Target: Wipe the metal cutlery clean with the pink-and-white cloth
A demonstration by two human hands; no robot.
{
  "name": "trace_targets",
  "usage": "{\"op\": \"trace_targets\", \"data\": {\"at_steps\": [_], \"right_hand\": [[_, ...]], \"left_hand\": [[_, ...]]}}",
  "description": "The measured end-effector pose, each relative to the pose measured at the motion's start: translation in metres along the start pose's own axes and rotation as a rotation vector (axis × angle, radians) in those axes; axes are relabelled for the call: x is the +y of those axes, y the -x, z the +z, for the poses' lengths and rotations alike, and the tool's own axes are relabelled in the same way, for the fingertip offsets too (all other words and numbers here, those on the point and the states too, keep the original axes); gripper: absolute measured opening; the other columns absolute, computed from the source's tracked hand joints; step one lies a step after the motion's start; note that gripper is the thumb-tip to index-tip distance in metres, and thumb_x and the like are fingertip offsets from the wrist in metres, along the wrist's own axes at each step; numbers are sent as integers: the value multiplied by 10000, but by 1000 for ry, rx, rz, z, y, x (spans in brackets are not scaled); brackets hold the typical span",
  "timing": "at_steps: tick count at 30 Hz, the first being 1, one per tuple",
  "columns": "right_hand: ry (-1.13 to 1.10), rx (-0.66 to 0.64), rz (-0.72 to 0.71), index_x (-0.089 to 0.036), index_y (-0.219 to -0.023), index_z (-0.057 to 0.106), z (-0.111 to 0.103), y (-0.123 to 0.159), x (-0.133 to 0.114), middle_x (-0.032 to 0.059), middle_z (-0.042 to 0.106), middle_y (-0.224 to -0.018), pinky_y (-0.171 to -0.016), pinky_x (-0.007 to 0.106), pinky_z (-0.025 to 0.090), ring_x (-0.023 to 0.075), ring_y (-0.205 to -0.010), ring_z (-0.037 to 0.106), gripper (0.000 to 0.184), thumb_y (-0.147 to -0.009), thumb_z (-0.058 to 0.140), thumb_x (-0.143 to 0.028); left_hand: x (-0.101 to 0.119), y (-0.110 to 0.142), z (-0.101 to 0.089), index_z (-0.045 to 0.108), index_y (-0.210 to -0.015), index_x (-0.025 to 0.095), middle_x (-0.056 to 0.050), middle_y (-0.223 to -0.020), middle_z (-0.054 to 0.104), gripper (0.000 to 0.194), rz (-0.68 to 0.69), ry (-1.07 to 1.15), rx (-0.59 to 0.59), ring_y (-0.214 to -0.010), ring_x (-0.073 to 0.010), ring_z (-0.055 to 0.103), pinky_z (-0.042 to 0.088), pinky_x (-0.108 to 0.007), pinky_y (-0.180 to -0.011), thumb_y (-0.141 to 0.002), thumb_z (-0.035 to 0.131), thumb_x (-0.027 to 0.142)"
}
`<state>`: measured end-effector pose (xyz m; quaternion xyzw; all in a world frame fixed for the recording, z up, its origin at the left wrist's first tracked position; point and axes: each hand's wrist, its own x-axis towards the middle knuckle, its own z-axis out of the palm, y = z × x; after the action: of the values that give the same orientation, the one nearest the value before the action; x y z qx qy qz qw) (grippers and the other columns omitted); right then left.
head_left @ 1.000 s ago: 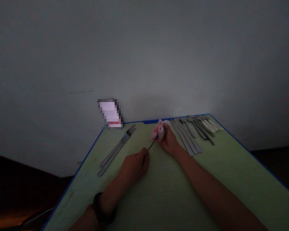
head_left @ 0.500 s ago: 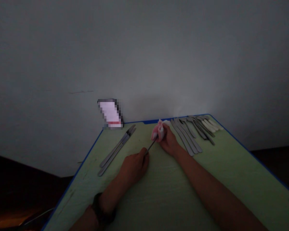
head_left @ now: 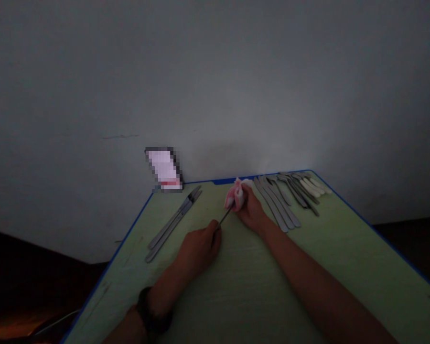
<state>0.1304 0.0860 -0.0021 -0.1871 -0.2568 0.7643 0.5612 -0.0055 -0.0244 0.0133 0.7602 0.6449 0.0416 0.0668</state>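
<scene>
My left hand (head_left: 201,244), with a dark band at the wrist, is closed round one end of a thin metal piece of cutlery (head_left: 225,216). The other end runs into a pink and white cloth (head_left: 233,195), which hides it, so its kind cannot be told. My right hand (head_left: 251,209) grips the cloth, fingers folded round it just above the table. To the left of my hands, two table knives (head_left: 170,229) lie side by side on the green tabletop (head_left: 236,296). Several metal cutlery handles (head_left: 277,205) lie slanted just right of my right hand.
Farther right are more spoons and forks (head_left: 297,188) and several white-handled pieces (head_left: 313,186). A phone-like device with a blurred screen (head_left: 165,167) leans on the wall (head_left: 215,86) at the back left corner. The table has a blue edge (head_left: 397,253).
</scene>
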Motion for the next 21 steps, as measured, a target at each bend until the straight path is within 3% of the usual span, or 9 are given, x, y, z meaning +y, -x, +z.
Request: {"op": "trace_targets", "data": {"at_steps": [4, 21], "right_hand": [[40, -34, -10, -217, -591, 449, 1, 2, 0, -24, 536, -520, -501, 240, 397, 123, -499, 469, 271, -787, 551, -374], [34, -28, -5, -216, -651, 464, -2, -2, 2, -32, 531, -548, -495, 226, 414, 116, -506, 468, 219, -775, 555, -371]], "left_hand": [[0, 0, 0, 487, -995, 195, -62, -761, 689, 220, 5, -5, 11, -661, -202, 656, 386, -266, -571, -941, 300, 297], [-1, 0, 2, 483, -997, 204, -49, -767, 685, 209, -5, 14, 5, -679, -186, 658, 381, -254, -586, -946, 309, 310]]}}
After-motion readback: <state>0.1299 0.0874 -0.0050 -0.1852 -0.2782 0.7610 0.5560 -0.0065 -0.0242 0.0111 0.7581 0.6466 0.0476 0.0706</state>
